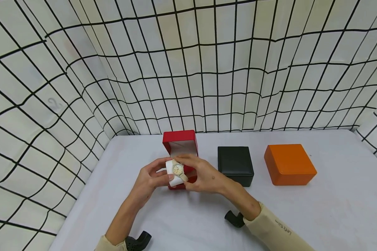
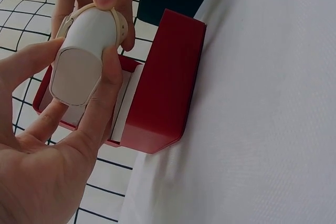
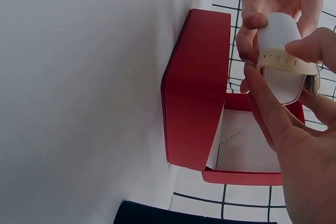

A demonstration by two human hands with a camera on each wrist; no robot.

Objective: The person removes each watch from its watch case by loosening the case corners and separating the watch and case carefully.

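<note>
A cream-strapped wristwatch (image 1: 178,169) with a round dial sits around one end of a white watch cushion (image 2: 93,32). My left hand (image 1: 146,182) grips the cushion's other end between thumb and fingers, its flat end face showing in the left wrist view. On the strap, my right hand (image 1: 205,174) pinches with thumb and fingertips; the holes along the strap show in the right wrist view. Both hands hold the watch and cushion above an open red watch box (image 1: 180,136), its lid raised at the back and its pale lining visible. The hands hide part of the box's base.
To the right of the red box stand a closed dark green box (image 1: 235,159) and a closed orange box (image 1: 289,162). All stand on a white-covered table (image 1: 342,209). A white wall with black grid lines (image 1: 207,69) surrounds the table's back and left.
</note>
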